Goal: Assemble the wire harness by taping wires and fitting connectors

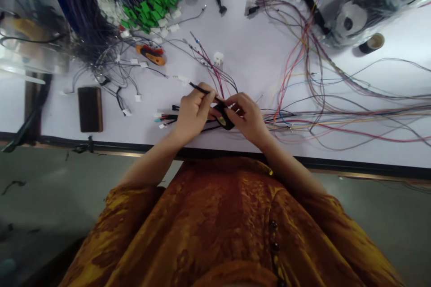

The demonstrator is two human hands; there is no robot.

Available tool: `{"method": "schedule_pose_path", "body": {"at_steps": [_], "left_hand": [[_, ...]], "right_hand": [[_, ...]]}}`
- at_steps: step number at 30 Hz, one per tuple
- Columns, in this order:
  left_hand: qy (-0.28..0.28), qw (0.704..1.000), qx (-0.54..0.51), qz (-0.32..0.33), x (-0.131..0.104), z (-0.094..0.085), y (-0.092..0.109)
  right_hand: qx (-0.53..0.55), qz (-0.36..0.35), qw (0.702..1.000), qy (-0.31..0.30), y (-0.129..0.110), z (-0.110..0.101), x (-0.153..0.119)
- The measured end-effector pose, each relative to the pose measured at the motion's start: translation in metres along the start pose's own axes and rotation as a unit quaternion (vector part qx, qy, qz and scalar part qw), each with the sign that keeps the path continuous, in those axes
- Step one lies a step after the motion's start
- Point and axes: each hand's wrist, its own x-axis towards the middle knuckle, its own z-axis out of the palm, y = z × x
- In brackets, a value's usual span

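My left hand is closed on a black-wrapped wire bundle that ends in a white connector. Close beside it, my right hand grips a roll of black tape, its pale core facing up. The two hands nearly meet, and the spot where tape and wires come together is partly hidden by fingers. Loose wires with metal terminals fan out above the hands, near a white connector block. More taped wire ends lie under and left of my left hand.
Long coloured wires run off to the right. Orange snips and a dark rectangular case lie to the left. Green connectors on wires are heaped at the back left. Plastic-wrapped rolls stand back right. The table's dark edge is in front of me.
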Motion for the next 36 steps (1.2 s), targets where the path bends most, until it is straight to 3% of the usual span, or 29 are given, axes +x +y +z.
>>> {"method": "schedule_pose_path", "body": {"at_steps": [3,7,11,16,20,25,27,29,32,34,36], "left_hand": [[-0.023,0.999,-0.011,-0.024,0.005,-0.002,0.004],[-0.030,0.999,0.007,-0.022,0.007,0.002,0.002],[-0.016,0.993,0.092,0.070,-0.008,0.010,0.000],[-0.003,0.939,0.262,0.224,-0.024,0.013,-0.018],[-0.003,0.926,0.265,0.268,-0.026,0.010,-0.040],[-0.069,0.914,0.275,0.290,-0.020,0.001,-0.048],[-0.041,0.943,0.204,0.260,-0.016,-0.001,-0.048],[0.037,0.979,0.095,0.175,-0.012,-0.002,-0.049],[0.104,0.993,-0.040,0.046,-0.003,-0.005,-0.055],[0.059,0.995,-0.083,0.011,0.006,-0.006,-0.059],[-0.025,0.995,-0.095,0.004,0.016,-0.005,-0.063]], "right_hand": [[0.002,-0.003,0.997,-0.076,0.004,-0.001,0.012],[-0.025,0.016,1.000,0.008,0.017,0.006,0.012],[0.005,0.043,0.997,0.065,0.016,0.002,0.017],[0.149,0.151,0.977,0.020,0.018,0.000,0.041],[0.217,0.227,0.949,0.022,0.024,0.007,0.061],[0.217,0.220,0.951,0.011,0.019,0.009,0.067],[0.209,0.229,0.950,0.038,0.022,0.006,0.064],[0.217,0.240,0.943,0.075,0.027,0.001,0.057],[0.216,0.226,0.945,0.099,0.036,-0.009,0.039],[0.212,0.215,0.949,0.095,0.041,-0.013,0.028],[0.212,0.214,0.949,0.097,0.045,-0.014,0.020]]}}
